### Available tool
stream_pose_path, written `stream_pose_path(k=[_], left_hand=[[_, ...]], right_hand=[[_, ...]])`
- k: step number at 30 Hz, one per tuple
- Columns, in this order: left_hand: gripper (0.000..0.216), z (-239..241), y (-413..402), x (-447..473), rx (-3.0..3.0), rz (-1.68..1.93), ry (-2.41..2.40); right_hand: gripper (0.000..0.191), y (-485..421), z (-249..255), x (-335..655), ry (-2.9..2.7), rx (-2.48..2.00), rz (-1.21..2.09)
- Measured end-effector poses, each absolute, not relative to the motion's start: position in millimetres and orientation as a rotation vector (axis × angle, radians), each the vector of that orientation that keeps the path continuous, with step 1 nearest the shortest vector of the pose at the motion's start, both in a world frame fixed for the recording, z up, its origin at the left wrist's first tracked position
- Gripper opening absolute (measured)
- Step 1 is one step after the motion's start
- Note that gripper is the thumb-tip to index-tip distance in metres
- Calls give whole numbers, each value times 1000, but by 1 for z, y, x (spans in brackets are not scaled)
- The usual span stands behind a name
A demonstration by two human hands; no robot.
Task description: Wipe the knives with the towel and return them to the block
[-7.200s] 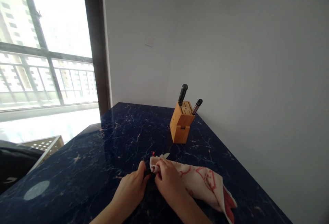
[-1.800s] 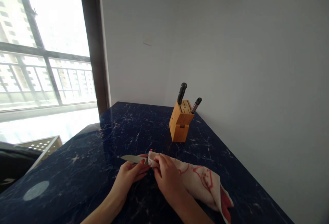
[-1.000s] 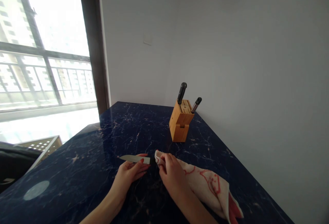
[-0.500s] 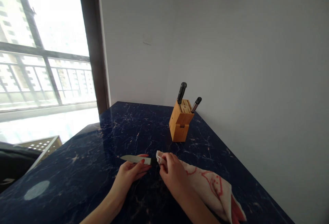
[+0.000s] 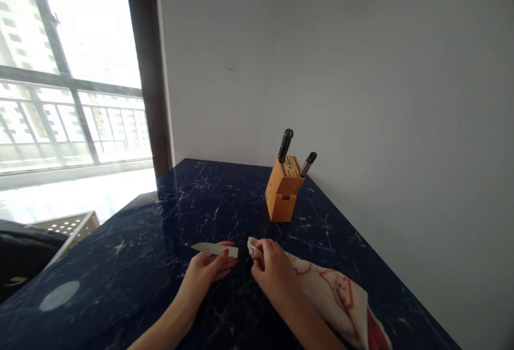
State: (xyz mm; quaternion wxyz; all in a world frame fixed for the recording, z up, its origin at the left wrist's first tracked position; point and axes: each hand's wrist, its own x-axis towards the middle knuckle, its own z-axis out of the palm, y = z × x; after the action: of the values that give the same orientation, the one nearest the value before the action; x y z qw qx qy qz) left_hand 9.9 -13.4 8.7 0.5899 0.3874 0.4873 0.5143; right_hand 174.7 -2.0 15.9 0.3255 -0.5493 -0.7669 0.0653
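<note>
Cloth (image 5: pixel 335 294) has slid from the knife (image 5: pixel 212 249) blade to its handle. Left hand (image 5: pixel 206 272) fingers pinch the bare blade just above the tabletop (image 5: pixel 152 232); right hand (image 5: pixel 273 274) fingers clutch the cloth. Blade seems wiped, handle under way.

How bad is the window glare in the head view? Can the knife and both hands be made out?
Head view: the window is blown out white and throws a pale sheen on the dark countertop; verticals lean from wide-angle distortion. The knife, left hand, right hand and cloth are evenly lit and sharp, with no motion blur.
</note>
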Motion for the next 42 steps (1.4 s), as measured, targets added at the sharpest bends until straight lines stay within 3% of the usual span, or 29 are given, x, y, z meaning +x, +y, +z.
stream_pose_path(k=[8, 16, 24, 38, 42], left_hand=[[47, 8, -14, 12, 902, 1199, 1069], [44, 16, -17, 13, 903, 1250, 1141], [41, 10, -16, 17, 892, 1246, 1049], [39, 27, -16, 1, 1024, 1349, 1116], [40, 38, -17, -5, 1025, 1422, 1154]], right_hand=[[29, -12, 24, 162, -2093, -1199, 262], [23, -2, 16, 179, -2024, -1483, 163], [29, -15, 24, 158, -2109, -1173, 235], [19, 8, 12, 194, -2078, -1591, 26], [33, 2, 16, 191, -2059, -1473, -27]])
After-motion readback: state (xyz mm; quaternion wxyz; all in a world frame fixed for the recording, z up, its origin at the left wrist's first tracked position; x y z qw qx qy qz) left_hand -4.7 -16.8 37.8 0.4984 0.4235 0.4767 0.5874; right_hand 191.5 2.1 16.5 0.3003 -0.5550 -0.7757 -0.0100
